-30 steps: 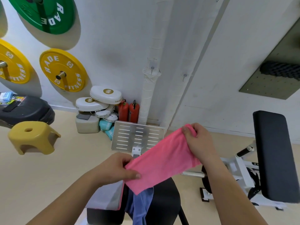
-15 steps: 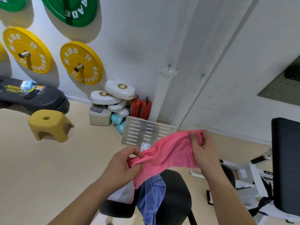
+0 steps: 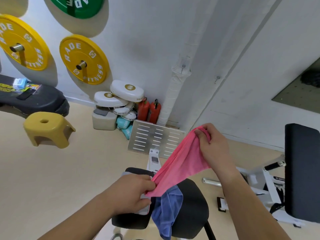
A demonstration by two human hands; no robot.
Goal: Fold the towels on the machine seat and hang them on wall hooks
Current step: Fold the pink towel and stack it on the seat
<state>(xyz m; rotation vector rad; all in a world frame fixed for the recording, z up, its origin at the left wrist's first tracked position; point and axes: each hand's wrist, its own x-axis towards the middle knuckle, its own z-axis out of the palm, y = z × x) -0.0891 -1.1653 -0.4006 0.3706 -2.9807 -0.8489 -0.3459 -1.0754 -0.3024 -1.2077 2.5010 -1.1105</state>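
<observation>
Pink towel point(image 3: 180, 168) stretched between left grip point(image 3: 131, 193) and right grip point(image 3: 212, 147).

pink towel point(image 3: 180, 168) soft matt cloth; blue towel point(image 3: 167, 210) same; seat point(image 3: 194, 208) black matt padding; footplate point(image 3: 155, 138) slotted brushed metal; stool point(image 3: 47, 128) smooth yellow plastic; plates point(image 3: 83, 58) glossy yellow, metal pegs

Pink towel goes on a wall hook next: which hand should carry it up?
Right, probably. The right hand pinches the pink towel at its raised end, nearer the wall hook; the left hand holds its low end by the seat.
</observation>
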